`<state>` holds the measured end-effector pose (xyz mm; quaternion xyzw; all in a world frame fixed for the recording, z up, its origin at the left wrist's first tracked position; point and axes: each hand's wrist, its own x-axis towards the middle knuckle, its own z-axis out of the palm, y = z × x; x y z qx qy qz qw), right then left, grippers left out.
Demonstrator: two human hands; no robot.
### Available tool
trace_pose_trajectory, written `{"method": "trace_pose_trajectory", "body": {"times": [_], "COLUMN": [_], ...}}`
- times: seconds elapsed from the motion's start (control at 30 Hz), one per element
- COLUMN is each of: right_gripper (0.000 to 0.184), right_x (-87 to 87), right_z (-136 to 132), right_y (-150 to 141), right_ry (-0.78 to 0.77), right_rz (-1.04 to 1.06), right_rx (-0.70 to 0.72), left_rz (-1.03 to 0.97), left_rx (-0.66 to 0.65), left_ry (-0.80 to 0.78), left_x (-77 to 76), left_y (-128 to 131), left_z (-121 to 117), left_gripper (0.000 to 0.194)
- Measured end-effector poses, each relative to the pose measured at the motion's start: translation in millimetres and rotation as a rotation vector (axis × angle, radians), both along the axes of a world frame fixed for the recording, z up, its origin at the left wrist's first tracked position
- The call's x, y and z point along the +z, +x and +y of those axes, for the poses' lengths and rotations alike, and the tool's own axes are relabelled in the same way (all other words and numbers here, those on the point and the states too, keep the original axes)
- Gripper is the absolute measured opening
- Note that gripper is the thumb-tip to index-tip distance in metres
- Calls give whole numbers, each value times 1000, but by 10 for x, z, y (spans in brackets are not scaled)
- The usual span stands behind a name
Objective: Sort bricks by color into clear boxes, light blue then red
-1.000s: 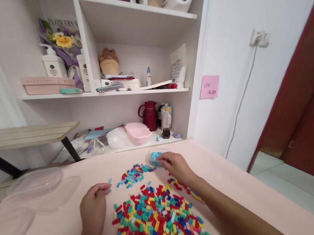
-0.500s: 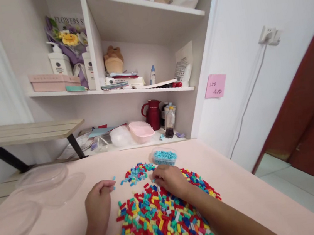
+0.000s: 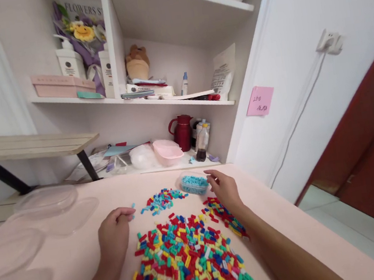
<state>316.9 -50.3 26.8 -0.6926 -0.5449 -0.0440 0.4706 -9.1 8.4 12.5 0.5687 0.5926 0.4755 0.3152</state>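
Observation:
My left hand (image 3: 115, 231) rests on the table left of the bricks, thumb and fingers pressed together. A light blue brick (image 3: 133, 205) shows right by its fingertips; whether the fingers hold anything is hidden. My right hand (image 3: 224, 189) hovers at the right side of a clear plastic box (image 3: 194, 190) filled with light blue bricks (image 3: 192, 180). Its fingers are apart, bent toward the box rim, with no brick visible between them. A large pile of mixed toy bricks (image 3: 186, 260) spreads between my forearms. A smaller, mostly blue pile (image 3: 162, 201) lies behind it.
A strip of mixed bricks (image 3: 223, 213) lies below my right wrist. Clear plastic lids and boxes (image 3: 47, 200) stand at the table's left. Behind the table, a shelf holds a pink bowl (image 3: 168, 152), a red jug (image 3: 182, 132) and a bottle (image 3: 202, 143).
My right hand went from the box down to the edge of the large pile, then up and right to the box's right side. My left hand stayed in place. The view shifted slightly.

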Motion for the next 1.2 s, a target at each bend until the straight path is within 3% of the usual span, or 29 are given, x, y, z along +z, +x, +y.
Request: {"method": "trace_pose_trajectory", "body": {"times": [0.17, 0.33, 0.47, 0.57, 0.67, 0.9, 1.0, 1.2], "right_gripper": [28, 45, 55, 59, 51, 27, 26, 34], "right_x": [36, -143, -239, -234, -228, -296, -322, -346], "right_z": [4, 1, -6, 6, 28, 68, 74, 79], "right_y": [-323, -617, -695, -719, -735, -676, -649, -634], "right_ry": [92, -84, -252, -313, -324, -212, -150, -129], "right_rz": [-53, -306, -563, -635, -648, -389, -257, -200], "right_rx": [259, 533, 511, 472, 466, 506, 502, 526], "left_rz": [15, 5, -4, 1, 13, 63, 86, 104], "left_rx": [-11, -19, -38, -47, -50, -62, -73, -75], "left_ry": [-18, -10, -13, -14, -6, -11, -22, -30], "left_x": [26, 2, -32, -43, -44, -7, 6, -1], "left_y": [3, -3, 3, 11, 15, 9, 2, 2], "left_z": [-15, -10, 4, 1, -9, -4, 1, 20], "left_gripper": [28, 28, 27, 27, 28, 28, 29, 29]}}
